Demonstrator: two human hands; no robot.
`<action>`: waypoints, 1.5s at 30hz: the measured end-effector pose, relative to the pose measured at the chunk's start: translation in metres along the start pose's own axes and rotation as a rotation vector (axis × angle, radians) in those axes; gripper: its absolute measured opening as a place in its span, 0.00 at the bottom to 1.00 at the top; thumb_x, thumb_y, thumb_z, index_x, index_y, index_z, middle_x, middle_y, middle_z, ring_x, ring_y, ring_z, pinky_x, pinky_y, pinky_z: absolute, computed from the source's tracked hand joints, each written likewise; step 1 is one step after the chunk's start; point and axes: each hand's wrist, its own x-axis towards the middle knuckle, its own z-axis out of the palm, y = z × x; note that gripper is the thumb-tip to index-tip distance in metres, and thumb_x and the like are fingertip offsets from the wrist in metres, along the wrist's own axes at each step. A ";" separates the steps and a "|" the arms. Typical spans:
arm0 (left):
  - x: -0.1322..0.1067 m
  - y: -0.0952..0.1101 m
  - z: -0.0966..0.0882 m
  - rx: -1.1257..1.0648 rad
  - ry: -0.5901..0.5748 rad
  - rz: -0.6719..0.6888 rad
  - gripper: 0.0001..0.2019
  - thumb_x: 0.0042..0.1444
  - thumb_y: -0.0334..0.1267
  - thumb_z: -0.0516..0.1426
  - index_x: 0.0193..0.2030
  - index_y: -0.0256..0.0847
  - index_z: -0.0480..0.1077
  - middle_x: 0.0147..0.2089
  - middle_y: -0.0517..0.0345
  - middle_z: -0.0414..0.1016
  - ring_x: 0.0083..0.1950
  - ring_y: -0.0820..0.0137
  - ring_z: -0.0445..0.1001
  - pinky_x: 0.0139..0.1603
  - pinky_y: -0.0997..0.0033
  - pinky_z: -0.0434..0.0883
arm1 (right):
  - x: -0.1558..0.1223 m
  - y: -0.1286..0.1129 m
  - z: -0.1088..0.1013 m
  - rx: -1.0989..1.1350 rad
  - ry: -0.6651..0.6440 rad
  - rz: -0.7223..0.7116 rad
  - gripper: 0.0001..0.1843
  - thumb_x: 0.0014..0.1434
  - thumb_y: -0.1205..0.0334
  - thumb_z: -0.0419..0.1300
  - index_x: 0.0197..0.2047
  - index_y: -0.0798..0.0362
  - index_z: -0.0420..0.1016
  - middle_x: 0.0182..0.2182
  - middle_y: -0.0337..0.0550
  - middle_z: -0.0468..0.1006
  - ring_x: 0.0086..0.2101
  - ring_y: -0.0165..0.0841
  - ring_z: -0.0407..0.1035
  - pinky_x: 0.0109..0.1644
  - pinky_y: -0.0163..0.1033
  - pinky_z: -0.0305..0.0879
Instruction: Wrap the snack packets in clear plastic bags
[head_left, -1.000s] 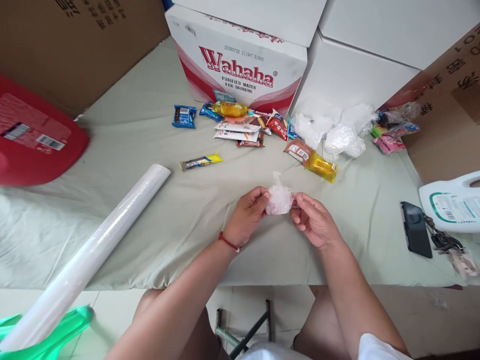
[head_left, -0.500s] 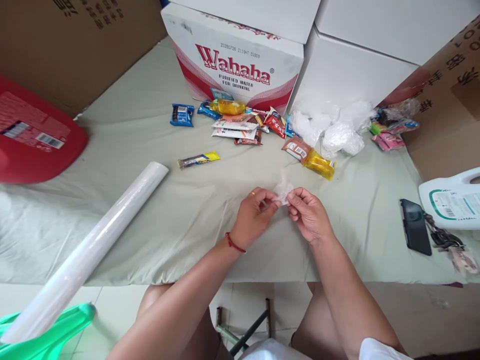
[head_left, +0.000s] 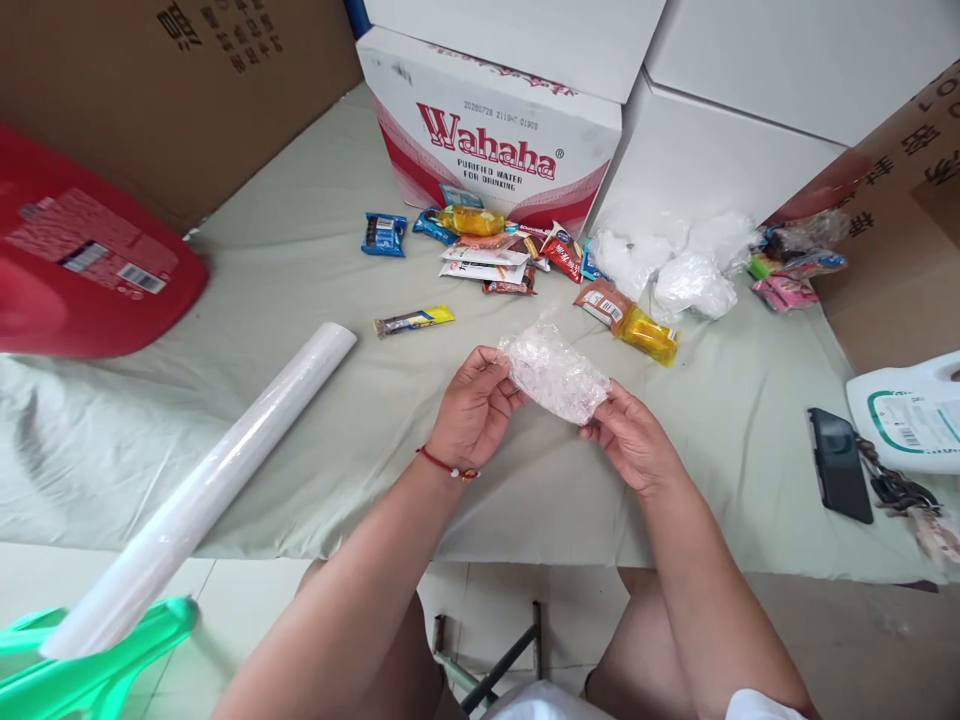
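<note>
A crumpled clear plastic bag (head_left: pixel 556 377) is stretched between both hands above the pale green cloth. My left hand (head_left: pixel 475 405), with a red string at the wrist, pinches the bag's left end. My right hand (head_left: pixel 628 436) pinches its right end, slightly lower. Beyond the bag lie several snack packets (head_left: pixel 487 262), a yellow bar wrapper (head_left: pixel 414 321) and a yellow packet (head_left: pixel 648 335).
A roll of clear film (head_left: pixel 201 489) lies at the left, its end over a green chair (head_left: pixel 90 670). A red stool (head_left: pixel 82 270), a Wahaha carton (head_left: pixel 495 140), white boxes, crumpled plastic bags (head_left: pixel 675 265), a black phone (head_left: pixel 840 464), keys and a white jug (head_left: pixel 911 420) ring the cloth.
The bag, bunched small between the fingertips before, is now spread wide between the hands. The hands have moved apart, the left one up and leftward.
</note>
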 end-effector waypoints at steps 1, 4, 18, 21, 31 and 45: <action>0.000 -0.001 0.000 0.020 -0.009 0.001 0.16 0.48 0.38 0.71 0.32 0.42 0.66 0.31 0.65 0.72 0.32 0.74 0.73 0.38 0.71 0.74 | 0.000 0.000 0.000 0.014 0.002 -0.015 0.22 0.50 0.48 0.76 0.45 0.47 0.80 0.39 0.39 0.78 0.35 0.30 0.70 0.37 0.35 0.69; -0.001 -0.007 0.000 0.111 -0.025 0.034 0.17 0.49 0.42 0.71 0.34 0.42 0.67 0.32 0.64 0.71 0.33 0.75 0.71 0.38 0.72 0.73 | 0.003 0.002 0.000 -0.014 0.014 -0.041 0.23 0.46 0.48 0.78 0.42 0.49 0.81 0.36 0.39 0.78 0.31 0.30 0.67 0.33 0.35 0.66; -0.001 -0.038 0.019 0.384 0.094 0.101 0.15 0.53 0.48 0.67 0.32 0.41 0.69 0.31 0.63 0.72 0.33 0.74 0.70 0.36 0.73 0.67 | -0.004 0.019 0.018 -0.639 0.353 -0.565 0.06 0.63 0.55 0.64 0.38 0.48 0.77 0.31 0.37 0.75 0.30 0.30 0.66 0.37 0.38 0.64; 0.005 -0.026 0.016 0.196 0.120 0.064 0.13 0.50 0.43 0.68 0.29 0.41 0.68 0.30 0.63 0.73 0.33 0.74 0.73 0.36 0.75 0.68 | 0.002 0.013 0.006 -0.305 0.390 -0.372 0.13 0.57 0.50 0.69 0.37 0.49 0.74 0.27 0.34 0.71 0.27 0.29 0.62 0.31 0.36 0.60; -0.004 -0.008 0.015 0.066 -0.068 -0.048 0.13 0.46 0.37 0.70 0.27 0.40 0.68 0.41 0.56 0.81 0.50 0.61 0.82 0.54 0.62 0.76 | 0.006 0.001 -0.017 -0.294 0.313 -0.356 0.25 0.59 0.40 0.68 0.53 0.46 0.76 0.46 0.43 0.78 0.45 0.36 0.70 0.50 0.41 0.68; -0.006 -0.017 0.017 0.210 -0.074 0.029 0.17 0.48 0.48 0.71 0.29 0.40 0.71 0.33 0.58 0.78 0.41 0.64 0.82 0.47 0.65 0.77 | 0.004 0.001 -0.009 -0.599 0.403 -0.591 0.16 0.62 0.49 0.67 0.50 0.45 0.79 0.43 0.42 0.77 0.43 0.36 0.70 0.49 0.42 0.67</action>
